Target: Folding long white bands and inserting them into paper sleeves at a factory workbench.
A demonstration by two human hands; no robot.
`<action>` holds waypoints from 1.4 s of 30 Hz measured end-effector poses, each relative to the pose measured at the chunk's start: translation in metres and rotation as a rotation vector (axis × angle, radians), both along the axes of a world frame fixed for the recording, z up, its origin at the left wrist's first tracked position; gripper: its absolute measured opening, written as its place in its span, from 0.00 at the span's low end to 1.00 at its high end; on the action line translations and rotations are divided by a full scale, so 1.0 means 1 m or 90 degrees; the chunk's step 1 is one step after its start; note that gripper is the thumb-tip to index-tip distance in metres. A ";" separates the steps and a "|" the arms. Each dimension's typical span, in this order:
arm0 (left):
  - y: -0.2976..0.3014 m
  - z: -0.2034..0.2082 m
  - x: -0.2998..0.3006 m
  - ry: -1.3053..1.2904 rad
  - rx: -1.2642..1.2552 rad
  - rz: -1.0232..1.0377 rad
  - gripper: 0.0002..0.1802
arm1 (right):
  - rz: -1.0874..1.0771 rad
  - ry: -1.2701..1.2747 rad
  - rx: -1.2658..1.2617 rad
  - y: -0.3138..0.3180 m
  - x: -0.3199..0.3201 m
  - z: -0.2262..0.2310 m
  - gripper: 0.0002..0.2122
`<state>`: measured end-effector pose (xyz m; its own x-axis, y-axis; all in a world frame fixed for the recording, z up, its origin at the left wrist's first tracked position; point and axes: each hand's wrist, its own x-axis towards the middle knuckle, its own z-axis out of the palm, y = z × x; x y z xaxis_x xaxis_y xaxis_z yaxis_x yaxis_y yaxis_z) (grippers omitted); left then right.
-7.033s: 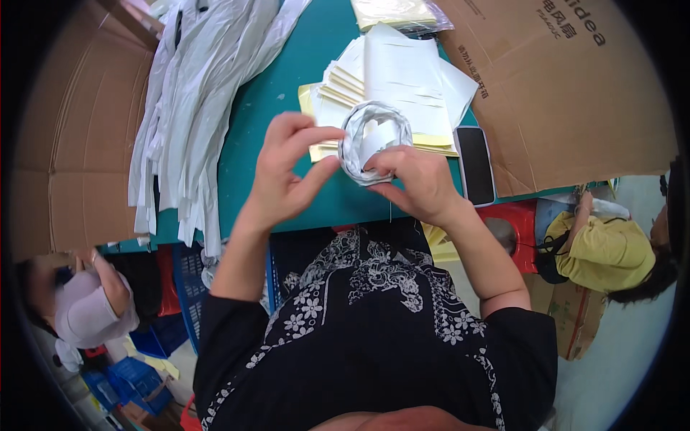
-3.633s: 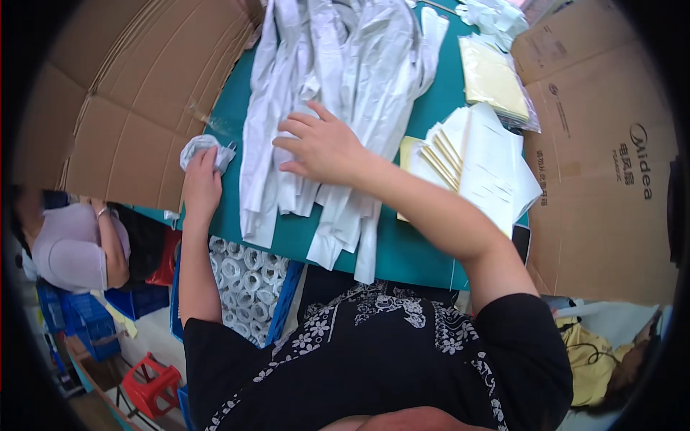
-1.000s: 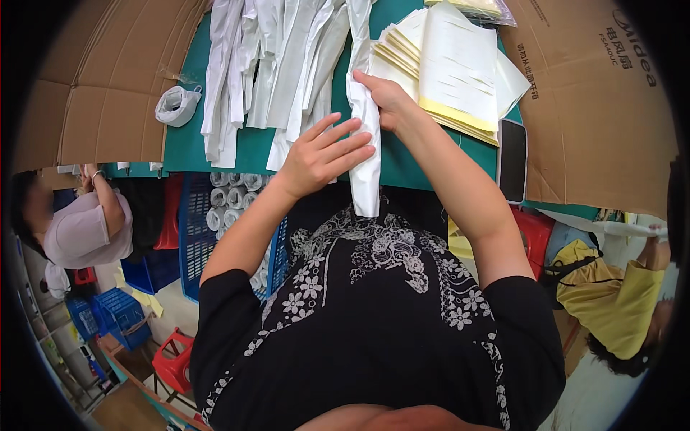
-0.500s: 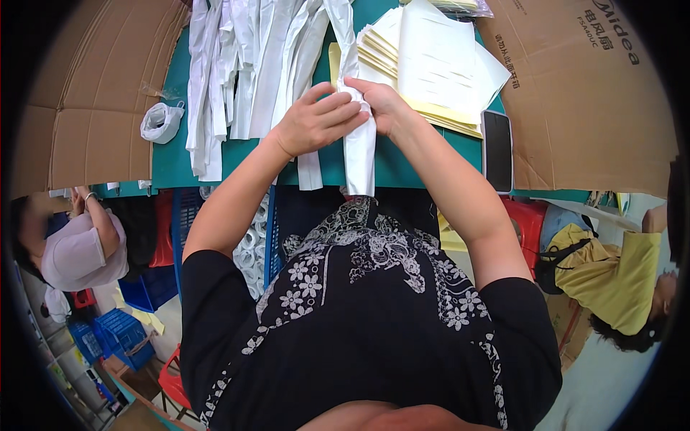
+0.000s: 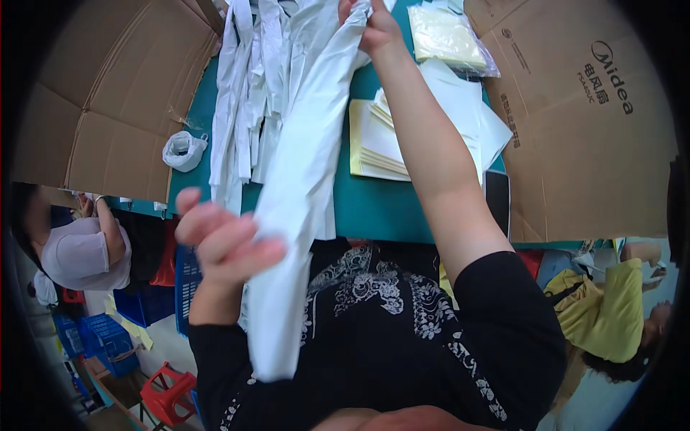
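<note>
A long white strip (image 5: pixel 298 165) of thin, creased, film-like material runs from the far edge of the table down toward my chest. Its upper end is bunched in my right hand (image 5: pixel 377 27), whose fingers close round it. Beside its lower part hovers my left hand (image 5: pixel 226 241), smeared by motion, fingers apart and nothing visibly gripped. The strip's loose end hangs in front of my black patterned top. More white strips (image 5: pixel 233 108) lie side by side on the green table (image 5: pixel 377 208), left of the held one.
Right of the strip lie cream and white paper sheets (image 5: pixel 377 147), a plastic-wrapped stack (image 5: pixel 449 39) and a dark phone-like slab (image 5: pixel 496 201). A white roll (image 5: pixel 185 151) sits at left. Cardboard walls (image 5: pixel 122 136) flank the table. Two other people are at the sides.
My right hand has moved away from me, holding the strip's upper end. My left hand has come off the strip's upper part and moved down and left. The strip now stretches nearer my body.
</note>
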<state>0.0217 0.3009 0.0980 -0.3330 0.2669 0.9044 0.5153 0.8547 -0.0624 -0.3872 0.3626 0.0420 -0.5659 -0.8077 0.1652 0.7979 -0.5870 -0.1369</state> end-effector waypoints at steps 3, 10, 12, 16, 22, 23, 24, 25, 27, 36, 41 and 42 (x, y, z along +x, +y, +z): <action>-0.005 0.001 0.000 0.169 0.140 -0.088 0.08 | 0.028 -0.016 -0.004 0.004 -0.020 0.042 0.24; -0.024 -0.041 0.016 -0.030 0.332 -0.226 0.04 | -0.211 -0.041 0.492 0.017 -0.135 0.047 0.11; -0.015 -0.043 0.006 -0.103 0.386 -0.234 0.07 | -0.307 -0.056 0.538 0.055 -0.198 0.049 0.15; -0.010 -0.071 -0.020 -0.197 0.356 -0.225 0.09 | -0.258 0.216 0.413 0.141 -0.291 0.069 0.10; 0.019 -0.088 -0.057 -0.378 0.292 -0.184 0.09 | -0.420 0.640 0.942 0.175 -0.340 0.051 0.20; 0.022 -0.094 -0.062 -0.416 0.289 -0.190 0.09 | -0.525 0.680 1.136 0.193 -0.346 0.049 0.22; 0.025 -0.098 -0.068 -0.456 0.284 -0.196 0.09 | -0.632 0.708 1.332 0.210 -0.351 0.046 0.24; 0.029 -0.100 -0.078 -0.462 0.229 -0.185 0.10 | -0.731 0.729 1.526 0.218 -0.355 0.039 0.25; 0.042 -0.100 -0.100 -0.504 0.254 -0.212 0.12 | -0.777 0.643 1.411 0.257 -0.380 0.011 0.29; 0.078 -0.102 -0.124 -0.476 0.253 -0.158 0.14 | 0.266 0.894 1.262 0.199 0.003 0.078 0.31; 0.093 -0.092 -0.136 -0.446 0.246 -0.226 0.15 | 0.283 0.175 0.797 0.232 0.140 -0.017 0.29; 0.099 -0.093 -0.136 -0.437 0.262 -0.265 0.16 | 0.193 0.023 0.649 0.233 0.155 -0.039 0.26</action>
<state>-0.1142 0.4001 0.0051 -0.7839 0.1860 0.5924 0.5991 0.4774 0.6428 -0.2321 0.5957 0.0028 -0.3268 -0.6803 -0.6560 0.8772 0.0401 -0.4785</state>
